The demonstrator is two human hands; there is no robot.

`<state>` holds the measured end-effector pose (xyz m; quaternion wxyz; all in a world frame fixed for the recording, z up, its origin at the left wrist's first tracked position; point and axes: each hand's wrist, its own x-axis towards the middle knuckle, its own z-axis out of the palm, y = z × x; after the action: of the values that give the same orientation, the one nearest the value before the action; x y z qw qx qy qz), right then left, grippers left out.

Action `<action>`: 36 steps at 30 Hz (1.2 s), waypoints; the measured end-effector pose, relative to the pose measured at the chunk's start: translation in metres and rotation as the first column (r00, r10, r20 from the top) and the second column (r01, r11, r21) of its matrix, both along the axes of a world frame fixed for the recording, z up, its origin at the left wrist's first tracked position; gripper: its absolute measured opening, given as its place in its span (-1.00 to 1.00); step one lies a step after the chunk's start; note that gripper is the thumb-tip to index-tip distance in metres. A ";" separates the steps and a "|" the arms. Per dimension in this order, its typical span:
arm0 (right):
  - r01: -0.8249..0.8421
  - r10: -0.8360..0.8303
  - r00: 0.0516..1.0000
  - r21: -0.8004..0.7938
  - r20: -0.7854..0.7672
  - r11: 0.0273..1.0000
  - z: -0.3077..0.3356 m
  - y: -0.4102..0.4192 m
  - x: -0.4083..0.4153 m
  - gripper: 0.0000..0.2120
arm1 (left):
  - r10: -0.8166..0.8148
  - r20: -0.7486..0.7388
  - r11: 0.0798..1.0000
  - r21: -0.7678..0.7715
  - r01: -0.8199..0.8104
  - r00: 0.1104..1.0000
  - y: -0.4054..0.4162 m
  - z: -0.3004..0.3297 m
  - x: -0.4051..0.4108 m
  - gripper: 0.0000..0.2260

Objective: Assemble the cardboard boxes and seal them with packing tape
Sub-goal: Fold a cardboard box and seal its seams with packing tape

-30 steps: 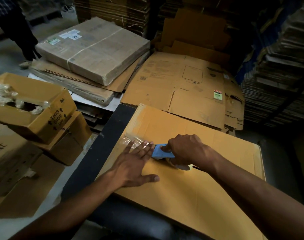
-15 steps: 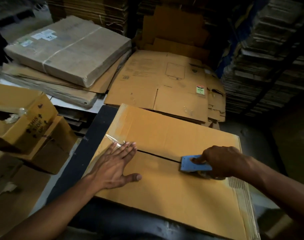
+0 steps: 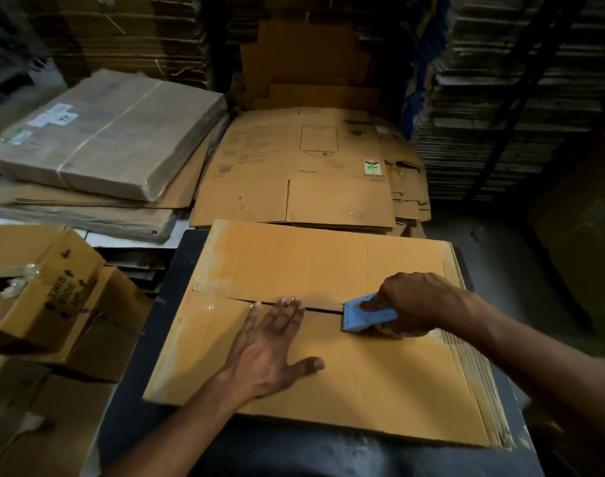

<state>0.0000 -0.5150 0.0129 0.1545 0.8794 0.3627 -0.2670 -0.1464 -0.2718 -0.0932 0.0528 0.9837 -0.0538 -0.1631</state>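
Cardboard box (image 3: 328,339) lies flat-topped on the dark desk (image 3: 170,304) w/ its two top flaps folded shut, seam running left-right across the middle. Left hand (image 3: 270,352) rests palm-down on the near flap, fingers (image 3: 287,306) straight and close together w/ tips at the seam, thumb splayed out to the side. Right hand (image 3: 414,308) grips a blue tape dispenser (image 3: 366,316) sitting on the seam toward the right end, index finger pressed along its top, other fingers curled round the body.

Progress, judging by what shows: flaps are closed, and a glossy clear strip covers the seam's left end approx. as far as the left fingertips. Between those fingertips and the dispenser the seam reads as a dark open gap, so can't tell if tape spans it. Right stretch past the dispenser is hidden by the hand. Left to do, prob.: finish the run to the right edge, cut, rub down. More flattened cartons (image 3: 294,173) lie behind the desk, not yet assembled.
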 end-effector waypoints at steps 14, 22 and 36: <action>-0.017 0.017 1.000 0.027 -0.001 0.999 -0.002 -0.003 0.002 -0.40 | 0.080 -0.020 0.996 -0.031 -0.080 0.997 -0.068 0.002 0.003 0.05; -0.059 0.058 0.998 0.068 0.026 0.996 -0.001 -0.005 0.001 -0.41 | 0.205 -0.031 0.978 0.033 -0.204 0.978 -0.055 0.004 0.003 0.10; -0.091 0.089 0.996 -0.082 -0.029 0.992 0.015 -0.050 0.024 -0.28 | 0.102 -0.029 0.993 -0.055 -0.104 0.994 -0.085 -0.015 0.006 0.00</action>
<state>0.0243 -0.5651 0.0283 0.1985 0.8515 0.3924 -0.2856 -0.1400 -0.3569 -0.1078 0.0898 0.9811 -0.0068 -0.1712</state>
